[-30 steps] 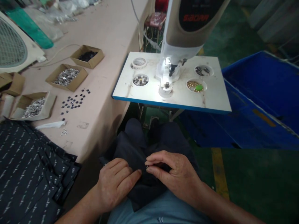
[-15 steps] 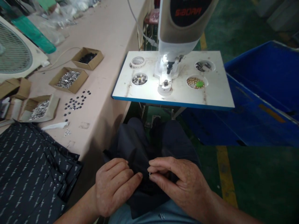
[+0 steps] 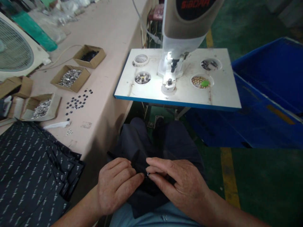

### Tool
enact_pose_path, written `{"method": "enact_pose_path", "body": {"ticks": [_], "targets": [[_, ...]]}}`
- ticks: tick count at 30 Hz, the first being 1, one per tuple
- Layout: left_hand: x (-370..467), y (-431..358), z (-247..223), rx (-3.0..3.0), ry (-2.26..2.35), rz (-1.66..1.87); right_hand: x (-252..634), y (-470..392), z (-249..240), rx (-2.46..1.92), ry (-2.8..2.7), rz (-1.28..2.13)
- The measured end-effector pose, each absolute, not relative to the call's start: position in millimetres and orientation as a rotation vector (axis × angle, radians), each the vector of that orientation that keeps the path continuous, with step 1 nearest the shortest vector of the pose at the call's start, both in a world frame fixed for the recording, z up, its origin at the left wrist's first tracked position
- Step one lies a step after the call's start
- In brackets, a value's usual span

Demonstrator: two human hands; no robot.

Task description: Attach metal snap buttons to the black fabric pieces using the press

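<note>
Dark cloth lies bunched over my lap. My left hand is closed on it, with the thumb pressed against the fabric. Pinched between the thumb and fingers of my right hand is a small shiny metal snap fastener; its exact kind is hard to make out. The fastener is right at my left thumb tip, at the cloth. Part of the cloth is hidden under both hands.
Ahead stands a press machine on a white table with round wells of small parts. On the left bench are cardboard boxes of fasteners, loose dark caps, patterned black fabric and a fan. A blue bin stands right.
My right hand has moved left with the fastener, closing the gap to my left thumb. My left hand stays closed on the cloth. The view has shifted slightly.
</note>
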State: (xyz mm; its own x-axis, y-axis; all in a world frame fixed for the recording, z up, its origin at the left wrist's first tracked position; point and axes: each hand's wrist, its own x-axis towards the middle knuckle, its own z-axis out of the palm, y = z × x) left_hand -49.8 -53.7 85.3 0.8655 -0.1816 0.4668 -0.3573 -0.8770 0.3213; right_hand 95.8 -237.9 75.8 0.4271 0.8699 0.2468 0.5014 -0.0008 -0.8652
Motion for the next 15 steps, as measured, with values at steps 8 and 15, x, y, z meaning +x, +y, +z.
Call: {"method": "enact_pose_path", "body": {"ticks": [8,15], "targets": [[-49.5,-54.7,78.9,2.578,-0.356,0.562,94.1,-236.5,75.8,-1.721,-1.353,0.343],[-51.9,-56.2,74.6,2.534,-0.299,0.517,97.9,-235.4,77.7,-1.734,-1.498,0.353]]}}
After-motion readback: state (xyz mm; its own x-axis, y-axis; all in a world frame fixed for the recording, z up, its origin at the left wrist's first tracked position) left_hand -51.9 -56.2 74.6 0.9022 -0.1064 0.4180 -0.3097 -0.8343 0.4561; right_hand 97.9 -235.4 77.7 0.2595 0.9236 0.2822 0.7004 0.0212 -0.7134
